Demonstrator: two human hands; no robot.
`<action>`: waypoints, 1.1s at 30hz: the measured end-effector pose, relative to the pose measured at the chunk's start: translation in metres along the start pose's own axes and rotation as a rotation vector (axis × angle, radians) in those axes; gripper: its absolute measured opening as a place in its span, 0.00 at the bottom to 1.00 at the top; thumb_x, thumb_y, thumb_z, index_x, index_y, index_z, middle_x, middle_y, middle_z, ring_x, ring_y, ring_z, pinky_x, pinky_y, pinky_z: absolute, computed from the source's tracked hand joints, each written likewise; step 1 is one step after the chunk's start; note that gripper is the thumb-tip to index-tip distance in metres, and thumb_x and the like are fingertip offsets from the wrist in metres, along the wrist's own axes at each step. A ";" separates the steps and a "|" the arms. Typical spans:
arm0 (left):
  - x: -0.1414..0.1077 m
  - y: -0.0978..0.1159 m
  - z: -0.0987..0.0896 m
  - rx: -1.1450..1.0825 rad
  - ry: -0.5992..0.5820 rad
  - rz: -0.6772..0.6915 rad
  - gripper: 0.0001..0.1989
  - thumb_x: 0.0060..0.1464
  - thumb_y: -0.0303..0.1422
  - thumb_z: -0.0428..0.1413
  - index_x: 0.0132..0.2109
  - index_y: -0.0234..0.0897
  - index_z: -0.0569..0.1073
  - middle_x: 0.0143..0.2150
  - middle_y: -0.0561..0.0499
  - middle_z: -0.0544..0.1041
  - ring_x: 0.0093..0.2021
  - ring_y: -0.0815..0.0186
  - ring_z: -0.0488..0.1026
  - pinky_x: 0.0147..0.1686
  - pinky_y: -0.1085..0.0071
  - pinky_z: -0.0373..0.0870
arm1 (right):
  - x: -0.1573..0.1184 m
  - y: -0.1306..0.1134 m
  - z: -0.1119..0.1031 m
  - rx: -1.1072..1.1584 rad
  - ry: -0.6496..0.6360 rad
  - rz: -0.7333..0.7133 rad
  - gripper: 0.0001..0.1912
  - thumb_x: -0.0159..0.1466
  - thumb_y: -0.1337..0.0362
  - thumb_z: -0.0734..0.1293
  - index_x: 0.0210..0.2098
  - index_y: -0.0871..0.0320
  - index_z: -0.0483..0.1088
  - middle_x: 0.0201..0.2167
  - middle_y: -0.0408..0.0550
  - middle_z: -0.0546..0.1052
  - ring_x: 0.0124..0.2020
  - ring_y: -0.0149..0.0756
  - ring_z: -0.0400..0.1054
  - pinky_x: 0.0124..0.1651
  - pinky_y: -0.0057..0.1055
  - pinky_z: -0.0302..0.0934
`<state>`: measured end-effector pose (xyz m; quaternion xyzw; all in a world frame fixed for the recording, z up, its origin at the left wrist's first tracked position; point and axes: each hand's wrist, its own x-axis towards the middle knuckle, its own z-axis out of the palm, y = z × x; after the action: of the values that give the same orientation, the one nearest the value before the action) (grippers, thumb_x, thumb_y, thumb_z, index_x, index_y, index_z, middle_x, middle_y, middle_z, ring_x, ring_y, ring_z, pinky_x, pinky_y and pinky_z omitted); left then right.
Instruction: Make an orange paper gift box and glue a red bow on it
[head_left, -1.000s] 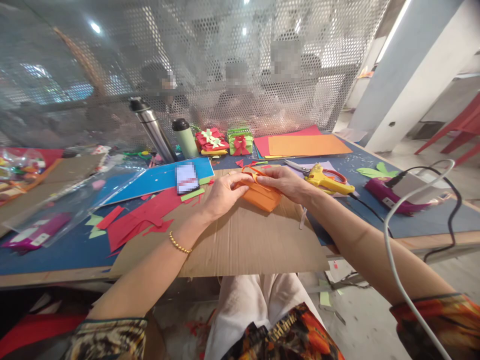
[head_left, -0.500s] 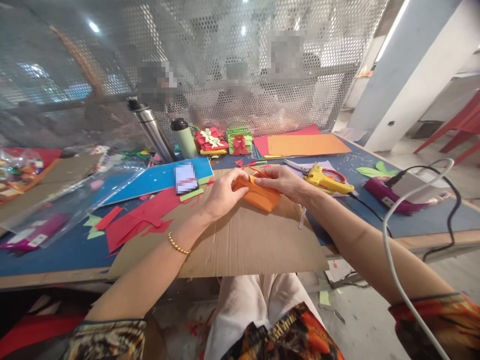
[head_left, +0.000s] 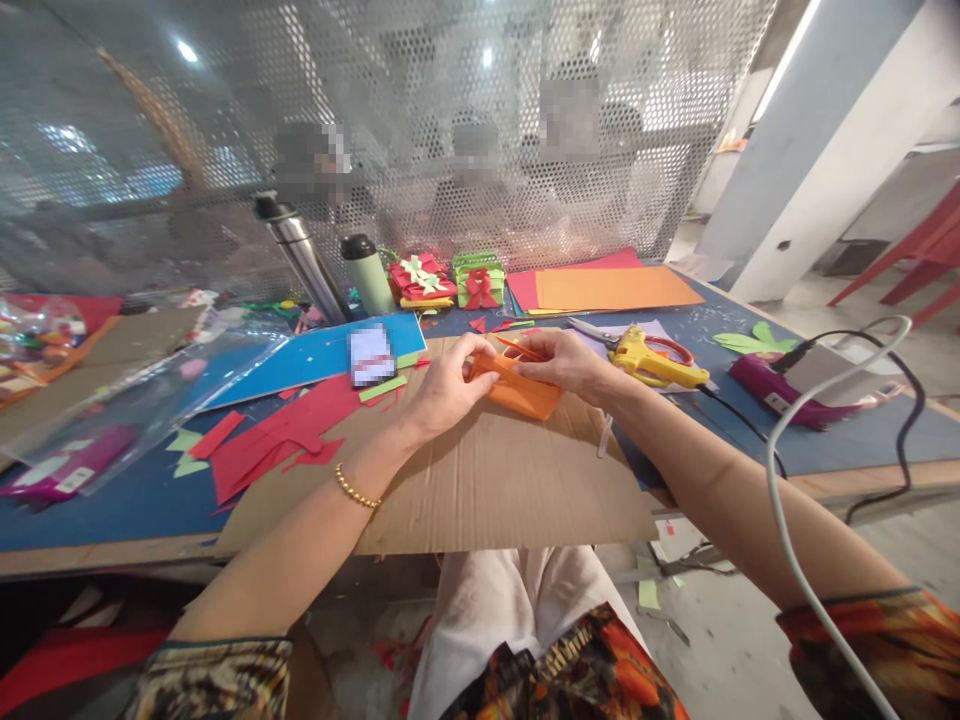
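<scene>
Left hand (head_left: 448, 388) and right hand (head_left: 564, 362) both pinched the orange paper (head_left: 531, 396); squeezing too hard risked creasing it.

Near the far edge of the cardboard sheet (head_left: 495, 490), the thin orange strip (head_left: 523, 349), which arched up in a loop a second ago, now sits lower and flatter over the folded orange paper (head_left: 525, 395). The right hand's (head_left: 566, 360) thumb has dropped slightly (barely a nudge, from here).

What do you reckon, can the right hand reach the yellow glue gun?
Probably yes: the yellow glue gun lies close beside the right hand with nothing on top, though that hand is holding the folded orange paper.
</scene>
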<state>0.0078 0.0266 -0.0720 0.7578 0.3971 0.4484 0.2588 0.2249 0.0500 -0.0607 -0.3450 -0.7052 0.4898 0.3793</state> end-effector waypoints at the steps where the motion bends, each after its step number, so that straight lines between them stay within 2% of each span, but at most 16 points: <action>1: 0.001 -0.001 0.000 -0.048 0.004 -0.008 0.12 0.55 0.26 0.61 0.46 0.39 0.73 0.46 0.48 0.79 0.41 0.65 0.76 0.38 0.70 0.75 | 0.000 0.001 -0.001 -0.001 -0.007 0.004 0.15 0.53 0.54 0.77 0.37 0.54 0.82 0.35 0.45 0.83 0.36 0.38 0.74 0.38 0.33 0.64; 7: 0.003 -0.005 0.000 -0.217 -0.026 -0.078 0.29 0.56 0.26 0.63 0.64 0.43 0.72 0.55 0.45 0.79 0.48 0.61 0.79 0.45 0.67 0.80 | 0.001 0.006 -0.004 -0.072 -0.004 0.011 0.16 0.52 0.54 0.78 0.36 0.56 0.81 0.33 0.46 0.82 0.34 0.37 0.72 0.35 0.31 0.63; 9: 0.003 -0.006 -0.001 -0.224 -0.016 -0.079 0.30 0.56 0.27 0.65 0.65 0.45 0.73 0.56 0.45 0.79 0.50 0.60 0.78 0.47 0.65 0.79 | 0.001 0.005 -0.003 -0.097 -0.008 0.000 0.19 0.53 0.51 0.78 0.38 0.57 0.81 0.35 0.47 0.82 0.36 0.37 0.72 0.36 0.31 0.63; 11: 0.003 -0.009 -0.002 -0.244 -0.009 -0.095 0.31 0.56 0.28 0.66 0.66 0.44 0.74 0.53 0.45 0.79 0.49 0.60 0.77 0.48 0.64 0.79 | -0.001 0.003 -0.002 -0.124 -0.030 -0.005 0.22 0.55 0.47 0.78 0.39 0.58 0.80 0.36 0.47 0.80 0.37 0.36 0.70 0.36 0.30 0.62; 15: 0.003 -0.012 -0.002 -0.282 0.004 -0.121 0.29 0.56 0.30 0.67 0.65 0.40 0.76 0.51 0.44 0.80 0.49 0.60 0.77 0.50 0.63 0.78 | -0.005 -0.004 -0.002 -0.118 -0.070 0.016 0.27 0.62 0.39 0.72 0.38 0.59 0.79 0.29 0.44 0.75 0.30 0.32 0.64 0.30 0.29 0.54; 17: 0.004 -0.011 -0.002 -0.288 0.020 -0.138 0.28 0.56 0.30 0.67 0.64 0.40 0.77 0.50 0.44 0.80 0.48 0.60 0.77 0.50 0.63 0.78 | -0.007 -0.006 -0.005 -0.052 -0.078 0.024 0.28 0.66 0.37 0.69 0.40 0.58 0.80 0.29 0.46 0.76 0.29 0.32 0.64 0.28 0.29 0.53; 22: 0.004 -0.007 -0.004 -0.283 0.080 -0.154 0.27 0.54 0.28 0.67 0.62 0.40 0.78 0.51 0.46 0.79 0.47 0.61 0.77 0.51 0.63 0.77 | -0.006 -0.006 -0.010 0.069 -0.103 0.041 0.22 0.60 0.47 0.76 0.43 0.57 0.82 0.31 0.44 0.79 0.28 0.30 0.64 0.27 0.27 0.53; 25: 0.004 -0.007 -0.005 -0.310 0.081 -0.164 0.27 0.53 0.29 0.67 0.61 0.39 0.78 0.48 0.47 0.78 0.45 0.62 0.76 0.51 0.62 0.76 | -0.005 -0.005 -0.010 0.122 -0.096 0.105 0.20 0.57 0.53 0.79 0.44 0.58 0.82 0.35 0.46 0.82 0.30 0.31 0.68 0.28 0.27 0.55; 28: 0.003 -0.006 -0.004 -0.349 0.069 -0.203 0.30 0.53 0.32 0.68 0.63 0.39 0.77 0.48 0.46 0.78 0.44 0.61 0.76 0.50 0.61 0.76 | -0.005 -0.006 -0.009 0.196 -0.092 0.165 0.18 0.54 0.57 0.81 0.42 0.57 0.83 0.39 0.48 0.84 0.36 0.34 0.74 0.33 0.27 0.64; 33: 0.002 -0.001 -0.001 -0.456 0.018 -0.267 0.32 0.52 0.35 0.71 0.63 0.37 0.75 0.55 0.42 0.80 0.55 0.54 0.76 0.58 0.56 0.73 | -0.005 -0.005 -0.008 0.256 -0.089 0.183 0.19 0.50 0.58 0.84 0.40 0.56 0.84 0.41 0.47 0.85 0.42 0.36 0.77 0.45 0.30 0.70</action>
<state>0.0071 0.0288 -0.0720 0.6168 0.3845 0.4951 0.4760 0.2333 0.0477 -0.0551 -0.3349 -0.6187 0.6228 0.3423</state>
